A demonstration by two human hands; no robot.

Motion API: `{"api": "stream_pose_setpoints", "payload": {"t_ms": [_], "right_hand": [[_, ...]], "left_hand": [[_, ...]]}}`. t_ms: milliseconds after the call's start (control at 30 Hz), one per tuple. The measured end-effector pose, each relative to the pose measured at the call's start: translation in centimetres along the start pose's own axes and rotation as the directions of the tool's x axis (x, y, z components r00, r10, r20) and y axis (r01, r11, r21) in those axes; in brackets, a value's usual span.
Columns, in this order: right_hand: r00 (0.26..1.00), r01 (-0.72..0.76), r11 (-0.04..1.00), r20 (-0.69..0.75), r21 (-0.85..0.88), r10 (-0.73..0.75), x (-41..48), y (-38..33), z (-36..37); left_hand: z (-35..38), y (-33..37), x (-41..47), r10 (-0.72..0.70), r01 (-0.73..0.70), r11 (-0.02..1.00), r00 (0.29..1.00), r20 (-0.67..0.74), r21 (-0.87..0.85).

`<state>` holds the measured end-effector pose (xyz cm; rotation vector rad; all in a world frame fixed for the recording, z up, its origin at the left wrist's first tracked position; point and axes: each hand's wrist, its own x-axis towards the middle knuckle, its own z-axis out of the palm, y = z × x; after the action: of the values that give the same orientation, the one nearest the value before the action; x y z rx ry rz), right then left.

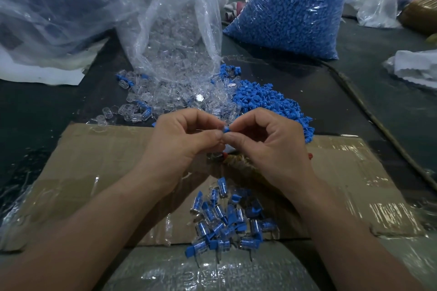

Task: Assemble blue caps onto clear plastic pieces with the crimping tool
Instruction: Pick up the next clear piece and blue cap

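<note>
- The left hand point(184, 139) and the right hand point(267, 144) met fingertip to fingertip above the cardboard, fingers curled, thumbs and forefingers pressed together.
- Between those tips both hands pinched a small blue cap point(226, 129). Whether a clear piece sat behind it in the left fingers could not be told.
- Just beneath the hands lay a metal object with a red part point(218, 156), mostly hidden, its kind unclear.
- All of this was over a taped cardboard sheet point(94, 160), on a dark table point(35, 113).
- Nearer the person, a heap of assembled pieces point(227, 217), clear bodies with blue inside, lay on the cardboard between the forearms.
- Beyond the hands, loose clear plastic pieces point(151, 99) spilled from an open bag point(175, 30).
- Beside them on the right lay a pile of loose blue caps point(267, 104).
- Farther back right stood a full bag of blue caps point(290, 7).
</note>
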<state>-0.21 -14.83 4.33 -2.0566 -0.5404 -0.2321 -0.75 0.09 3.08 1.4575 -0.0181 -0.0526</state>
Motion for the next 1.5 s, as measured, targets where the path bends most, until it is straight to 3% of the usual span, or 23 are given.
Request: {"api": "stream_pose_setpoints", "payload": {"t_ms": [200,367,567,833,1133,1500], "right_hand": [[0.983,-0.165,0.975,0.106,0.151,0.150,0.3,0.5,-0.2],[0.984,-0.158,0.960,0.122,0.229,0.133,0.2,0.6,-0.1],[0.987,-0.110,0.977,0.136,0.181,0.086,0.1,0.7,0.2],[0.992,0.007,0.983,0.121,0.183,-0.030,0.1,1.2,0.1],[0.994,0.110,0.989,0.003,0.099,-0.111,0.2,2.1,0.0],[0.989,0.150,0.986,-0.020,0.071,-0.149,0.2,2.4,0.0]], "left_hand": [[-0.1,0.0,-0.1,0.006,-0.004,0.998,1.000,0.027,-0.057],[0.2,0.3,-0.4,0.008,-0.006,0.999,0.999,0.031,-0.053],[0.3,0.7,-0.4,0.000,0.000,1.000,1.000,0.001,0.030],[-0.1,0.7,0.0,-0.179,0.187,0.972,0.982,0.065,-0.144],[-0.3,0.9,0.0,-0.210,0.233,0.947,0.970,0.120,-0.222],[-0.3,0.7,0.1,-0.218,0.246,0.939,0.966,0.138,-0.242]]}}
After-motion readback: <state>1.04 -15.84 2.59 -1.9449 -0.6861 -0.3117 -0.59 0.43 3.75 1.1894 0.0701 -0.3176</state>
